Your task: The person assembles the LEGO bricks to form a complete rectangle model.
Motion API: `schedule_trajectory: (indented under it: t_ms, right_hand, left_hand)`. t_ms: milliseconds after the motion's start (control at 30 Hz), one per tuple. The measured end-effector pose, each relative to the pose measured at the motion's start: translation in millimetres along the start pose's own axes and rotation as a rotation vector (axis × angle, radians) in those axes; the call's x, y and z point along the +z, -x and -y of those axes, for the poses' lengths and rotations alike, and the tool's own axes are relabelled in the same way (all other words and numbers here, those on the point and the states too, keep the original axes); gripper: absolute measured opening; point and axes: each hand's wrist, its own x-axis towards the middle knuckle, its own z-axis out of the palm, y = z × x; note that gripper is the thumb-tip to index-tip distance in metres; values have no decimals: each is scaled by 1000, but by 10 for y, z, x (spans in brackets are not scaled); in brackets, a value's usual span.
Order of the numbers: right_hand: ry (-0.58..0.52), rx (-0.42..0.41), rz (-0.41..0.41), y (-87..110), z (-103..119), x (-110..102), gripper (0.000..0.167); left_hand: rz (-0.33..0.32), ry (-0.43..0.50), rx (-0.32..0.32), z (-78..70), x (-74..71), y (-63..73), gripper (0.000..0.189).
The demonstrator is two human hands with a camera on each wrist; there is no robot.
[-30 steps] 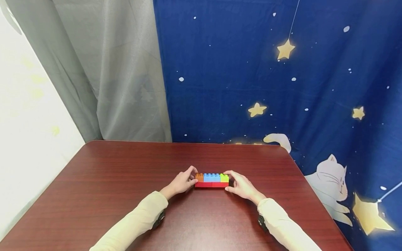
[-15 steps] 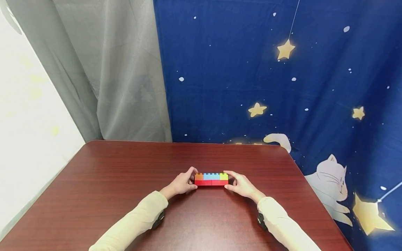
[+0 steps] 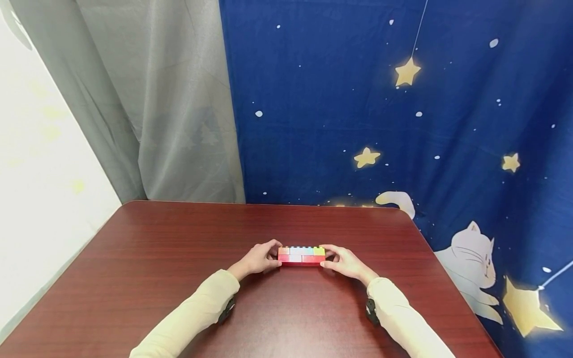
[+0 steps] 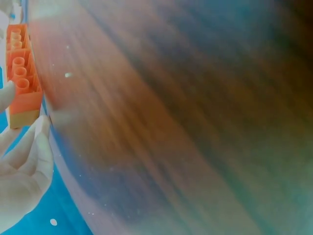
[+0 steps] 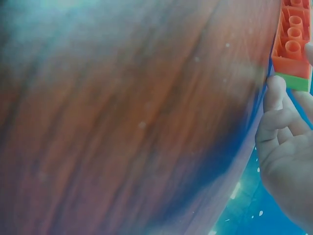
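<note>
Two red bricks, side by side, form the bottom row of a toy brick block; one red brick (image 3: 290,260) is at left, the other red brick (image 3: 313,260) at right. On top sit an orange brick (image 3: 284,251), a blue brick (image 3: 302,251) and a lime green brick (image 3: 319,251). My left hand (image 3: 258,258) pinches the block's left end, with the orange brick nearest its fingers in the left wrist view. The right end, beside the green brick (image 5: 293,82), is pinched by my right hand (image 3: 345,262). Both wrist views show the red bricks' hollow, tubed undersides, tilted off the table.
A dark red wood-grain table (image 3: 201,223) lies under the hands, its far corners rounded. Behind it hang a grey curtain (image 3: 188,109) and a blue curtain (image 3: 313,99) with stars and a cat. A black wrist device (image 3: 227,309) shows under the left sleeve.
The block has tilted back: less of its studded tops shows and more of its front faces. My thumbs have slid lower along its ends, while both arms stay nearly where they were.
</note>
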Motion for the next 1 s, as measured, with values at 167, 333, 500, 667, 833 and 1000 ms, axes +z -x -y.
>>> schedule_trajectory:
  t_ms: [167, 333, 500, 667, 833, 1000]
  right_hand:
    - [-17, 20, 28, -31, -7, -16, 52]
    - [-37, 48, 43, -71, -15, -31, 53]
    - [-64, 38, 56, -98, -20, -36, 52]
    - [-74, 31, 59, -76, 103, -56, 48]
    - [-83, 48, 59, -65, 160, -71, 48]
    - [-94, 77, 51, -103, 2, -34, 50]
  left_hand:
    - [15, 5, -23, 10, -14, -13, 38]
    - [20, 11, -40, 28, -21, -44, 39]
    - [23, 17, -50, 46, -23, -71, 40]
    - [31, 11, -70, 47, -25, -83, 41]
    - [36, 11, -83, 27, -33, -87, 43]
    - [39, 20, -90, 17, -32, -87, 45]
